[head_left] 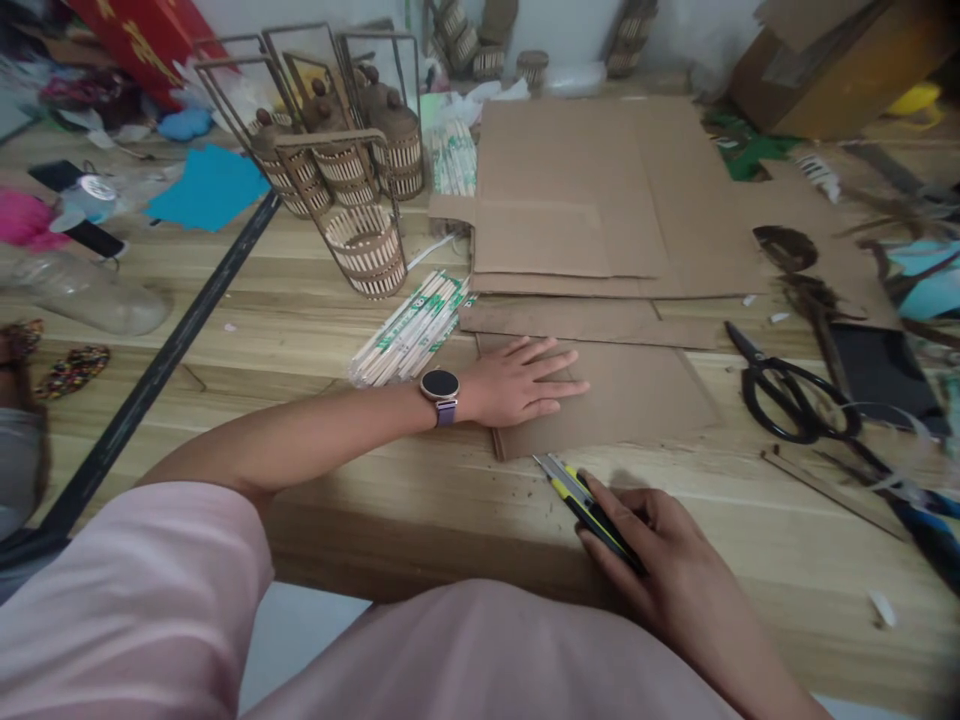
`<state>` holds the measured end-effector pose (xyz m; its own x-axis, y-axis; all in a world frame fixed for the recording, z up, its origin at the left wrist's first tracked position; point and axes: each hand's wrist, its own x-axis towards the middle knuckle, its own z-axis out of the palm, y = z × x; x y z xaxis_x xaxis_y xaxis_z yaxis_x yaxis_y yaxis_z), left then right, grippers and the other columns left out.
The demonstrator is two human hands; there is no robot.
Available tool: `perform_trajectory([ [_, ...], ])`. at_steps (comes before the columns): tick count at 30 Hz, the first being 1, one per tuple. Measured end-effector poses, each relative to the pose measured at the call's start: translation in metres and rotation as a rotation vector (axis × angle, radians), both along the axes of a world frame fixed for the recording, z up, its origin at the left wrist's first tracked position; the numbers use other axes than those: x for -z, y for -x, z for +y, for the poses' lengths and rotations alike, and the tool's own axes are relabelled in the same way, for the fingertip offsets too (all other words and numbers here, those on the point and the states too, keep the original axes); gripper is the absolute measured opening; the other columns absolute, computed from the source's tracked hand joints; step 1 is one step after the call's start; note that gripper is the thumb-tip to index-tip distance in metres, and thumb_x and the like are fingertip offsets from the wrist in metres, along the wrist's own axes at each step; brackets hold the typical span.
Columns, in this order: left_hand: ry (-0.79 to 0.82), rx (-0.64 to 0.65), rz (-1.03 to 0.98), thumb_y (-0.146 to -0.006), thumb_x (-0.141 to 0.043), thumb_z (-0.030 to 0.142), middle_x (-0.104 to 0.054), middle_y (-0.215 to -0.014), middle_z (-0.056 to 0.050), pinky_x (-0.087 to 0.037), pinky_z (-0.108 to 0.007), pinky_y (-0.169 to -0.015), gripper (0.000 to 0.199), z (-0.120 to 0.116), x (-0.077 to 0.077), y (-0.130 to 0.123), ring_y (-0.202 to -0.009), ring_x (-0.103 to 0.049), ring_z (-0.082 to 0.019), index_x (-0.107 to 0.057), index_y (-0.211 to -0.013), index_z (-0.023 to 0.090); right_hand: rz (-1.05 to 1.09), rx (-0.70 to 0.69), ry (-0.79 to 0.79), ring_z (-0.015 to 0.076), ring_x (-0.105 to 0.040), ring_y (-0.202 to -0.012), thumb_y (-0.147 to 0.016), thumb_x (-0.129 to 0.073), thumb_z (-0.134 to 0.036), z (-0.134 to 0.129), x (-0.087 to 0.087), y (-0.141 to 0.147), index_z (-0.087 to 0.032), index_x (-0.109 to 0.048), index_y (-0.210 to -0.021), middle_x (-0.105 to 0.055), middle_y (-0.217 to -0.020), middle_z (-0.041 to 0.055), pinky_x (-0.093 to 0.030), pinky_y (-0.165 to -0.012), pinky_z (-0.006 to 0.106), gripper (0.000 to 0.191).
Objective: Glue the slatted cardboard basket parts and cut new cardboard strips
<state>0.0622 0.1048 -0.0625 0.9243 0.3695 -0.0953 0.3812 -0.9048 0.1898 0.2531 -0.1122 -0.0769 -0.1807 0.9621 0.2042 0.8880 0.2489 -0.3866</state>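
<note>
The right hand point(660, 540) has its grip closed around a utility knife point(585, 505), fingers wrapped over the yellow-and-black handle, the metal blade end poking out toward the near edge of the cardboard sheet point(630, 400). The tip sits right at that edge, just at the sheet's near-left corner; whether it actually touches the board is hard to tell. The left hand point(521, 382) lies flat and open on the sheet, palm down, fingers spread and pointing right, gripping nothing, simply pressing the left end of the board onto the counter point(750, 530). A round-faced watch point(440, 388) with a purple strap sits on that wrist.

The sheet itself is plain brown cardboard, flat, roughly rectangular, with a clean straight near edge and a slightly angled right side. Beyond it, farther from the person, lies a narrower cardboard strip point(585, 322), and beyond that a larger stack of brown cardboard point(600, 190). Left of the sheet, just past the wrist, lies a bundle of wrapped chopsticks point(412, 328). Farther back-left of the sheet stand several small woven baskets point(367, 250) with wire frames. Right of the sheet, well apart, black scissors point(780, 395) lie on the wood.
</note>
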Motion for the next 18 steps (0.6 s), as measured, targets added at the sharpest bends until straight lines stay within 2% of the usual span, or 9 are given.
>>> perform_trajectory([
  [7,0.000,-0.005,0.042,-0.107,-0.034,0.043,-0.022,-0.170,0.001,-0.014,-0.049,-0.126,0.053,0.001,-0.001,-0.002,-0.158,-0.014,-0.031,-0.031,-0.159,0.037,-0.027,-0.027,-0.019,0.0228,-0.065,-0.083,-0.099,-0.050,-0.038,0.001,0.002,0.001,-0.025,-0.061,-0.141,-0.063,-0.092,0.0086,-0.059,-0.071,0.036,0.045],
  [12,0.023,-0.007,0.093,-0.107,-0.034,0.042,-0.018,-0.171,-0.002,-0.013,-0.051,-0.126,0.053,0.000,-0.007,-0.004,-0.158,-0.011,-0.034,-0.030,-0.159,0.035,-0.051,-0.065,-0.069,0.0210,-0.064,-0.078,-0.102,-0.046,-0.039,0.002,0.002,0.002,-0.022,-0.059,-0.142,-0.061,-0.089,0.0075,-0.058,-0.067,0.033,0.046],
  [18,0.044,-0.021,0.095,-0.107,-0.036,0.041,-0.017,-0.171,-0.002,-0.012,-0.051,-0.127,0.054,0.000,-0.009,-0.005,-0.158,-0.009,-0.033,-0.029,-0.160,0.035,-0.038,-0.090,-0.021,0.0219,-0.065,-0.083,-0.101,-0.048,-0.038,0.005,-0.002,0.000,-0.022,-0.060,-0.141,-0.062,-0.093,0.0085,-0.059,-0.070,0.034,0.044],
])
